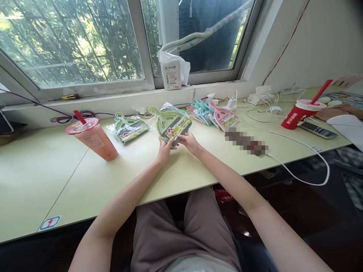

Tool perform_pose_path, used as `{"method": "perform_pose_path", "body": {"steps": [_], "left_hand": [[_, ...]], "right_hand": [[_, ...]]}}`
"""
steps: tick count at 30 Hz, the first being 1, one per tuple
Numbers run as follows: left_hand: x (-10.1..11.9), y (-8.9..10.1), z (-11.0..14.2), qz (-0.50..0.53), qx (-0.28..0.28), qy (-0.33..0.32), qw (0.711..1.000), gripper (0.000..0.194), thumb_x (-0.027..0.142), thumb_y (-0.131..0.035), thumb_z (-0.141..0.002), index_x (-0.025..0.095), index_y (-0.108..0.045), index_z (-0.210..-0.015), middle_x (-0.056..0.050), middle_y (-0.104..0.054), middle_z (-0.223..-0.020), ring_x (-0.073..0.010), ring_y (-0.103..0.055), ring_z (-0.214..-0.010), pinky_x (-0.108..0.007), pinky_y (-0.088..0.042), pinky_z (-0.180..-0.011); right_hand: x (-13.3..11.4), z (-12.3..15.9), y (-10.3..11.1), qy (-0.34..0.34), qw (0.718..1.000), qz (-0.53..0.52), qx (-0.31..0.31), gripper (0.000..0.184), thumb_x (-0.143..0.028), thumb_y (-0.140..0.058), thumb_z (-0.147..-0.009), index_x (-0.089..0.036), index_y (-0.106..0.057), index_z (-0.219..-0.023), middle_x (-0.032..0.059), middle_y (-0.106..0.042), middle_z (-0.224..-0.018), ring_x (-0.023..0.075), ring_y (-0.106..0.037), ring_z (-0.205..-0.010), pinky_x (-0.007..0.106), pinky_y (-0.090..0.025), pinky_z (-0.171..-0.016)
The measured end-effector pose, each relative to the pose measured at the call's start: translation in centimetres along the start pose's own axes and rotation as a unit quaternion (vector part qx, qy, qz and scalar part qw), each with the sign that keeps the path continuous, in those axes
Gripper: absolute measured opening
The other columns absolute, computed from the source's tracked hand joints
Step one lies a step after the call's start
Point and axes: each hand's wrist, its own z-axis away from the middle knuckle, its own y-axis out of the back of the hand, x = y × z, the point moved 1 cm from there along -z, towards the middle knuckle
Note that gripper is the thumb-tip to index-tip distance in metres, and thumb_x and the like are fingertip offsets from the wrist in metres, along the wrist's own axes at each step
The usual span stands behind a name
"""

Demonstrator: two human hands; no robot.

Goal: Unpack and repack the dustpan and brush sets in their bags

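Observation:
Between my two hands is a green mini dustpan and brush set point(167, 121) in clear plastic wrap, tilted up above the table with its printed label towards me. My left hand point(165, 148) grips its lower left edge. My right hand point(190, 143) is closed on the lower right edge. To the left lies another wrapped dustpan set, in darker green point(131, 127). Behind and to the right are several more wrapped sets, some turquoise point(202, 109) and a pink one point(224, 116) in front.
A tall pink drink cup point(99, 139) with a red straw stands left. Right are a blurred-out object point(246, 141) on a white cable, a red cup point(300, 115), a phone point(317, 129) and another person's hand point(330, 113). A boxed item point(172, 75) sits on the sill.

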Motion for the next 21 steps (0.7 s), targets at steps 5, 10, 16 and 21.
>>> {"method": "perform_pose_path", "body": {"steps": [5, 10, 16, 21], "left_hand": [[0.0, 0.0, 0.0, -0.006, -0.033, 0.020, 0.999, 0.058, 0.050, -0.069, -0.073, 0.024, -0.030, -0.106, -0.006, -0.065, -0.107, -0.0129, -0.067, -0.066, -0.028, -0.055, -0.058], [0.6, -0.4, 0.6, -0.025, -0.159, 0.060, 0.985, 0.058, 0.045, -0.071, -0.074, 0.022, -0.043, -0.120, -0.013, -0.060, -0.125, -0.0164, -0.070, -0.071, -0.033, -0.056, -0.067], [0.5, -0.3, 0.4, -0.003, -0.150, 0.079, 0.985, 0.047, 0.054, -0.058, -0.084, 0.023, -0.048, -0.118, -0.013, -0.054, -0.136, -0.0234, -0.066, -0.101, -0.039, -0.055, -0.082], [0.4, 1.0, -0.9, 0.038, -0.001, 0.008, 0.999, 0.048, 0.050, -0.066, -0.078, 0.024, -0.050, -0.115, -0.008, -0.061, -0.126, -0.0243, -0.061, -0.112, -0.038, -0.054, -0.087]], "right_hand": [[0.0, 0.1, -0.1, 0.012, 1.000, 0.004, 0.026, 0.041, -0.016, -0.077, -0.062, -0.022, -0.053, -0.095, -0.0005, -0.070, -0.084, 0.0196, -0.069, -0.081, 0.037, -0.060, -0.080], [-0.4, 0.0, 0.0, 0.053, 0.997, -0.021, 0.061, 0.040, -0.017, -0.077, -0.063, -0.023, -0.052, -0.095, 0.0009, -0.071, -0.091, 0.0217, -0.069, -0.093, 0.038, -0.059, -0.084], [-0.8, -0.3, 0.2, 0.064, 0.993, -0.049, 0.090, 0.040, -0.014, -0.073, -0.064, -0.023, -0.053, -0.097, 0.0006, -0.071, -0.092, 0.0215, -0.069, -0.096, 0.038, -0.059, -0.087], [-0.5, 0.1, -0.6, 0.023, 0.999, -0.017, 0.020, 0.049, -0.015, -0.079, -0.060, -0.023, -0.054, -0.101, 0.0013, -0.072, -0.091, 0.0227, -0.070, -0.094, 0.041, -0.059, -0.088]]}}
